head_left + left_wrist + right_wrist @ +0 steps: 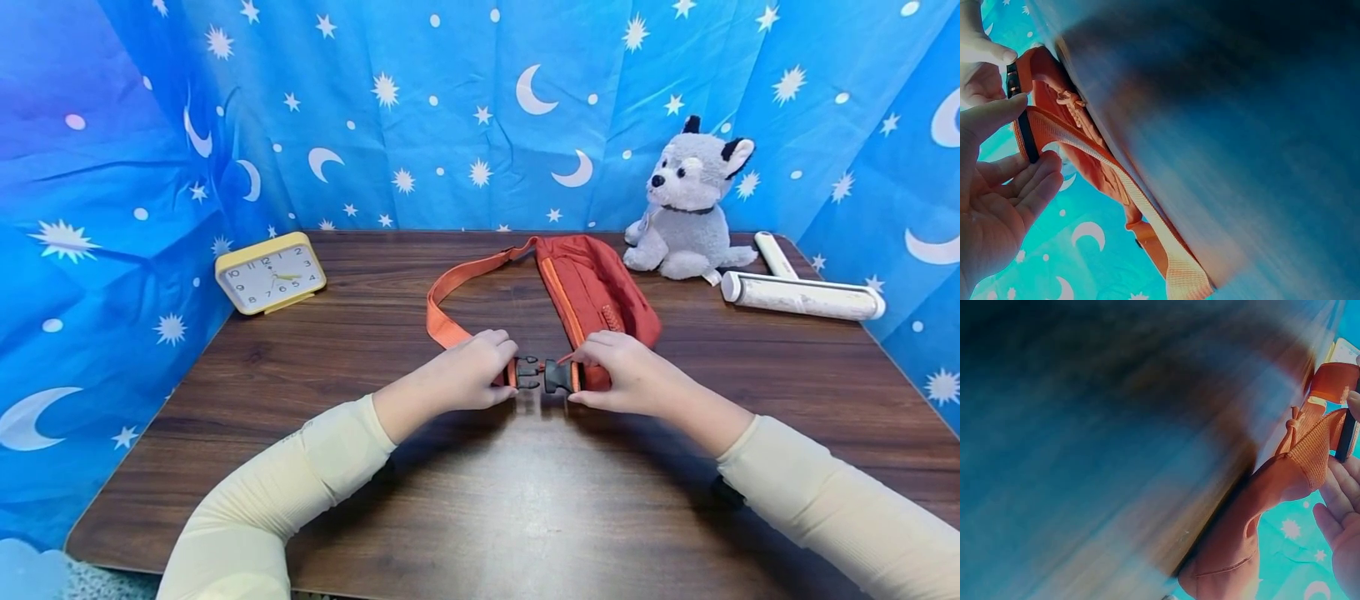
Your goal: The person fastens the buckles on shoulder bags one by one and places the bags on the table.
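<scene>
A red-orange waist bag (596, 292) lies on the table, its orange strap (457, 287) looping out to the left. My left hand (472, 371) pinches the black pronged half of the strap's buckle (528, 372) between thumb and fingers. Opposite it, my right hand (630, 373) pinches the black socket half (558, 377) at the bag's near end. The two halves face each other with a small gap between them. In the left wrist view the strap (1116, 169) runs from the held buckle part down beside the bag. The right wrist view shows the bag's body (1229, 531) below my right hand (1344, 506).
On the wooden table (480, 517), a yellow clock (272, 273) stands at the left. A grey plush dog (686, 204) sits at the back right, beside a white lint roller (802, 296). Blue curtains (450, 117) with moons and stars hang around the table.
</scene>
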Demonstrator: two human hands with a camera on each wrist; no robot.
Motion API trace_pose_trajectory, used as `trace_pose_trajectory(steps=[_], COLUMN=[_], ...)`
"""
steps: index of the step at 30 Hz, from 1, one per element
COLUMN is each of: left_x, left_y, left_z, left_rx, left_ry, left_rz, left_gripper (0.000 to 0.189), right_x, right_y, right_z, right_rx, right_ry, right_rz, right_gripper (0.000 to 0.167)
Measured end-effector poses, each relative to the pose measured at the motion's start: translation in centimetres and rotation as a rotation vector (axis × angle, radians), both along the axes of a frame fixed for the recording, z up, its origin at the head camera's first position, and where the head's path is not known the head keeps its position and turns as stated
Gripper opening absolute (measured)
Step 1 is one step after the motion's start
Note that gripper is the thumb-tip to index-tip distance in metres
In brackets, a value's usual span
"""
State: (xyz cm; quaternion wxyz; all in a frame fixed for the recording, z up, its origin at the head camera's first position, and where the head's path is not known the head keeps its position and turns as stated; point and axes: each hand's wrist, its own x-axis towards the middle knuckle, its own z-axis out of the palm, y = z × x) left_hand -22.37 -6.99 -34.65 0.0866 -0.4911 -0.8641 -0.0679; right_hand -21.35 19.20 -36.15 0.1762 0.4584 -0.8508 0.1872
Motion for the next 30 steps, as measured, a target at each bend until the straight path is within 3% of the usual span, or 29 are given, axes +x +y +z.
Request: trace_pose_trajectory(steps=[30], left_x=[0.33], left_y=[0.21], left_z=[0.03], left_rx=[0.006], left_ry=[-0.004], left_rz=[-0.018], left_gripper=[0.035], right_x=[0.1], right_y=[-0.36], right_z=[-0.06], right_rx=[-0.018], right_ry=[0.014], right_rz=[-0.001], right_gripper=[0.039])
